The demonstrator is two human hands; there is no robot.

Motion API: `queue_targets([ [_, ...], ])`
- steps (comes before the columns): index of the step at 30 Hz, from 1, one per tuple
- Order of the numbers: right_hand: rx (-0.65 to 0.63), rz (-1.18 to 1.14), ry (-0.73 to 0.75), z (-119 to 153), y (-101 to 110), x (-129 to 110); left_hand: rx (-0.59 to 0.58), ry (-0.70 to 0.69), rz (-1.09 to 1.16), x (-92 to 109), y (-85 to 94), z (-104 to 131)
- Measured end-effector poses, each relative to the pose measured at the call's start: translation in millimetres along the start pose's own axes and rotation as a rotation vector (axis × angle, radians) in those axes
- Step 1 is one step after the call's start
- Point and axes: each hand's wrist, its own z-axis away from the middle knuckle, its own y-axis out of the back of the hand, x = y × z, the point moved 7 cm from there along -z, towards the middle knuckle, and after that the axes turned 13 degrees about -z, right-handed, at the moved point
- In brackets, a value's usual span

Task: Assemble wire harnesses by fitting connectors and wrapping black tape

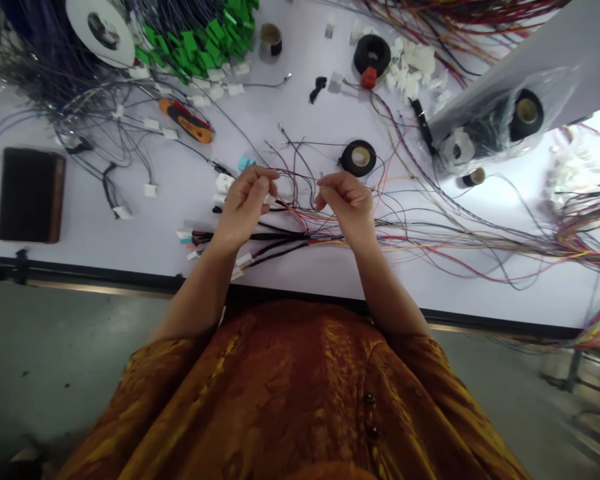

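Note:
Both hands are raised over a bundle of coloured wires (425, 241) that runs along the table's front. My left hand (247, 203) is closed in a pinch at thin dark wires, with white connectors (224, 183) just beside it. To the right, my right hand (347, 200) also pinches, thumb against forefinger, at the other side of the same thin wires; a gap separates the hands. Black-sleeved branches (280, 248) of the bundle end in connectors below my left hand. Behind my right hand lies a roll of black tape (359, 158).
An orange-and-black cutter (186, 121) lies behind on the left, near green connectors (200, 47) and a white spool (101, 32). A dark box-like object (31, 195) sits far left. Another black tape roll (372, 55) and a plastic bag (505, 127) are at the back right.

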Motion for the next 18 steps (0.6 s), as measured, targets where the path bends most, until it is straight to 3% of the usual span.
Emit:
queue_targets([
  [3, -0.074, 0.063, 0.066, 0, -16, -8, -0.078, 0.075, 0.345, -5, -10.5, -7],
  [8, -0.112, 0.087, 0.059, -7, -25, -6, -0.137, 0.109, 0.630, -25, -18.8, -6],
  [12, -0.208, 0.081, 0.026, -9, -28, -3, -0.161, 0.135, 0.710, -33, -21.6, -2],
  [18, -0.245, 0.142, 0.090, -6, -28, -9, -0.110, 0.110, 0.708, -33, -19.0, -3],
])
